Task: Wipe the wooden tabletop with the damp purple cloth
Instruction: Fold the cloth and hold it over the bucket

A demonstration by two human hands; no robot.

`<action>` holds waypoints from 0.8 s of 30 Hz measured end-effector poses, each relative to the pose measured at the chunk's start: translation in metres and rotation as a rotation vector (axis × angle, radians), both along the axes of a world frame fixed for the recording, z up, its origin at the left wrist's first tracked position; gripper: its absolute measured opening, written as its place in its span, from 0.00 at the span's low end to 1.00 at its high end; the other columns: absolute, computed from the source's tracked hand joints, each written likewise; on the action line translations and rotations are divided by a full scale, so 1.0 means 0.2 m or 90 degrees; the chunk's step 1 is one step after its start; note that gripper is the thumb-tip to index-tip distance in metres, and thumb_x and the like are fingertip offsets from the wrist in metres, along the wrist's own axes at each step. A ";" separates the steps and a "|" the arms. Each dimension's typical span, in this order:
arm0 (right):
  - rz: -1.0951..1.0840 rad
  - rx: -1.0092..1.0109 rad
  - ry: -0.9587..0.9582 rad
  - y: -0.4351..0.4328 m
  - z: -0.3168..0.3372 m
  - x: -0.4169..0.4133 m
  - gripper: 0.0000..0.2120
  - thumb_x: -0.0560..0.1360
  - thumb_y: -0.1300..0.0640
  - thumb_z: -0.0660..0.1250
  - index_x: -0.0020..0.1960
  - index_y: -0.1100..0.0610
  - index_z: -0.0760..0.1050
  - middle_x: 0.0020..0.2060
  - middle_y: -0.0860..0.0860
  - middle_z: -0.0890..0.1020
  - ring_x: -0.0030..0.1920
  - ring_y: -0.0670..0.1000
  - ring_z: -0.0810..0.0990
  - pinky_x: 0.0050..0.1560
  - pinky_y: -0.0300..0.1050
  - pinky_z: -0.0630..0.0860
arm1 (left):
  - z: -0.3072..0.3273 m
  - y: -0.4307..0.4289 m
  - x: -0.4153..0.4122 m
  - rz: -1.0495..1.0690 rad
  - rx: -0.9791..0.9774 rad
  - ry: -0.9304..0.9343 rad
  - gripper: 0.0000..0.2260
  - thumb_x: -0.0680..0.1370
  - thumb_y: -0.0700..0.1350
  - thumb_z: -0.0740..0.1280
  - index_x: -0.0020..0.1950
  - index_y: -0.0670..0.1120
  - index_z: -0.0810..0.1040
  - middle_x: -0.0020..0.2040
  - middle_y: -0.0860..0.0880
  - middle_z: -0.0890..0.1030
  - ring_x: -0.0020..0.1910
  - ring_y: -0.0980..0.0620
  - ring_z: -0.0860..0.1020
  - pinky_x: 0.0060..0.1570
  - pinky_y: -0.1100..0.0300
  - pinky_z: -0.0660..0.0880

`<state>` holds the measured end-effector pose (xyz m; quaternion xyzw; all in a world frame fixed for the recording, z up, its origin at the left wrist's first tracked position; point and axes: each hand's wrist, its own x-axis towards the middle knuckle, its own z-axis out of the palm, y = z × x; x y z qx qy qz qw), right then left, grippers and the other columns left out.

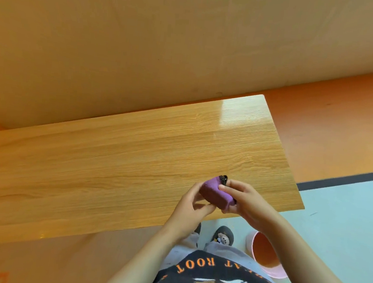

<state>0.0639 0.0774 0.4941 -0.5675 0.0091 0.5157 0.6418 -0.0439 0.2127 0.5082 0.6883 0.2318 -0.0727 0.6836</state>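
The wooden tabletop [117, 158] stretches from the left edge to a corner at the right. Above its near right part I hold the purple cloth [216, 194], folded into a small thick pad with a dark trim at its top end. My left hand [190, 206] grips the pad's left side from below, thumb and fingers curled round it. My right hand [246, 202] pinches its right end, thumb on top. The cloth is held a little above the wood; whether it touches the table I cannot tell.
A pink bucket [266, 254] with an orange inside stands on the pale floor [342, 220] by my right foot. A beige wall [166, 39] runs behind the table. Orange floor [327, 130] lies past the table's right end.
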 end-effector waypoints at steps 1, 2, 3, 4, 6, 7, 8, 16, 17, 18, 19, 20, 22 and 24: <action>-0.007 0.002 0.012 0.00 -0.01 -0.01 0.12 0.74 0.59 0.67 0.53 0.65 0.72 0.35 0.56 0.75 0.32 0.48 0.76 0.32 0.40 0.77 | 0.00 0.00 -0.01 0.002 -0.015 0.009 0.17 0.75 0.37 0.69 0.59 0.54 0.75 0.57 0.52 0.81 0.58 0.58 0.78 0.58 0.61 0.74; -0.014 0.008 0.026 0.00 -0.01 -0.03 0.12 0.74 0.59 0.66 0.54 0.65 0.72 0.36 0.56 0.76 0.33 0.49 0.77 0.33 0.40 0.77 | -0.02 0.02 -0.02 0.002 -0.022 0.023 0.16 0.76 0.37 0.70 0.59 0.54 0.76 0.56 0.52 0.82 0.57 0.58 0.78 0.57 0.61 0.74; -0.016 0.018 0.043 0.01 -0.01 -0.04 0.12 0.75 0.59 0.65 0.55 0.65 0.72 0.38 0.57 0.77 0.34 0.49 0.78 0.34 0.40 0.77 | -0.03 0.03 -0.03 -0.004 -0.023 0.036 0.15 0.75 0.39 0.70 0.59 0.54 0.77 0.55 0.52 0.82 0.57 0.58 0.79 0.58 0.61 0.73; -0.013 0.029 0.064 0.02 -0.02 -0.06 0.13 0.76 0.59 0.65 0.57 0.65 0.72 0.40 0.58 0.79 0.36 0.51 0.79 0.35 0.40 0.78 | -0.04 0.05 -0.04 -0.011 -0.018 0.043 0.14 0.75 0.42 0.71 0.59 0.54 0.78 0.55 0.53 0.83 0.57 0.58 0.79 0.59 0.59 0.73; 0.012 0.049 0.097 0.04 -0.02 -0.08 0.14 0.76 0.56 0.64 0.59 0.62 0.73 0.45 0.60 0.81 0.42 0.55 0.81 0.40 0.42 0.79 | -0.06 0.08 -0.06 -0.011 -0.025 0.043 0.14 0.73 0.47 0.70 0.59 0.51 0.80 0.54 0.52 0.83 0.56 0.55 0.79 0.60 0.58 0.73; 0.026 0.053 0.103 0.06 -0.02 -0.10 0.15 0.76 0.55 0.65 0.59 0.61 0.74 0.47 0.61 0.81 0.45 0.58 0.81 0.44 0.44 0.80 | -0.07 0.11 -0.08 0.000 -0.044 0.037 0.15 0.72 0.48 0.69 0.58 0.49 0.80 0.53 0.50 0.84 0.55 0.53 0.79 0.59 0.58 0.74; 0.038 0.053 0.098 0.07 -0.03 -0.11 0.16 0.76 0.54 0.65 0.60 0.60 0.74 0.50 0.62 0.81 0.48 0.59 0.81 0.49 0.47 0.79 | -0.08 0.13 -0.10 0.018 -0.074 0.027 0.16 0.71 0.48 0.69 0.57 0.45 0.80 0.51 0.47 0.84 0.52 0.51 0.80 0.56 0.59 0.75; -0.080 0.039 -0.057 0.20 -0.04 -0.15 0.11 0.75 0.63 0.64 0.57 0.60 0.77 0.48 0.53 0.82 0.48 0.49 0.80 0.46 0.42 0.78 | -0.11 0.35 -0.15 0.177 -0.194 -0.021 0.12 0.62 0.47 0.71 0.42 0.43 0.77 0.38 0.48 0.79 0.40 0.51 0.77 0.44 0.59 0.74; -0.082 0.041 -0.079 0.21 -0.03 -0.14 0.12 0.74 0.63 0.64 0.57 0.62 0.76 0.48 0.54 0.82 0.48 0.49 0.80 0.47 0.41 0.78 | -0.11 0.37 -0.15 0.182 -0.199 -0.028 0.09 0.62 0.46 0.71 0.39 0.45 0.75 0.37 0.48 0.78 0.40 0.51 0.75 0.44 0.58 0.74; -0.089 0.041 -0.102 0.21 -0.03 -0.14 0.13 0.74 0.62 0.65 0.57 0.63 0.76 0.49 0.54 0.81 0.48 0.49 0.79 0.48 0.41 0.77 | -0.11 0.40 -0.15 0.189 -0.206 -0.033 0.08 0.64 0.45 0.71 0.36 0.47 0.73 0.36 0.47 0.75 0.39 0.51 0.74 0.44 0.58 0.73; -0.105 0.044 -0.121 0.21 -0.03 -0.13 0.14 0.73 0.61 0.66 0.57 0.63 0.76 0.48 0.54 0.81 0.48 0.49 0.79 0.49 0.41 0.76 | -0.10 0.42 -0.14 0.200 -0.216 -0.037 0.09 0.66 0.43 0.70 0.34 0.48 0.70 0.35 0.46 0.73 0.38 0.51 0.73 0.44 0.58 0.72; -0.128 0.050 -0.133 0.21 -0.02 -0.12 0.14 0.72 0.60 0.67 0.56 0.63 0.76 0.48 0.54 0.82 0.48 0.49 0.79 0.49 0.41 0.75 | -0.10 0.44 -0.14 0.212 -0.221 -0.034 0.11 0.69 0.40 0.69 0.33 0.48 0.68 0.34 0.46 0.73 0.37 0.51 0.73 0.44 0.59 0.73; -0.172 0.075 -0.129 0.20 -0.01 -0.10 0.16 0.69 0.57 0.72 0.55 0.60 0.77 0.47 0.52 0.83 0.48 0.49 0.79 0.48 0.39 0.75 | -0.08 0.48 -0.14 0.218 -0.236 -0.035 0.11 0.76 0.34 0.63 0.37 0.46 0.67 0.32 0.46 0.76 0.35 0.51 0.76 0.46 0.59 0.75; -0.190 0.089 -0.121 0.18 -0.01 -0.07 0.23 0.64 0.49 0.76 0.55 0.58 0.78 0.47 0.52 0.83 0.47 0.48 0.80 0.46 0.38 0.76 | -0.06 0.51 -0.12 0.198 -0.271 -0.029 0.07 0.78 0.32 0.59 0.45 0.43 0.69 0.34 0.45 0.79 0.37 0.48 0.78 0.51 0.55 0.75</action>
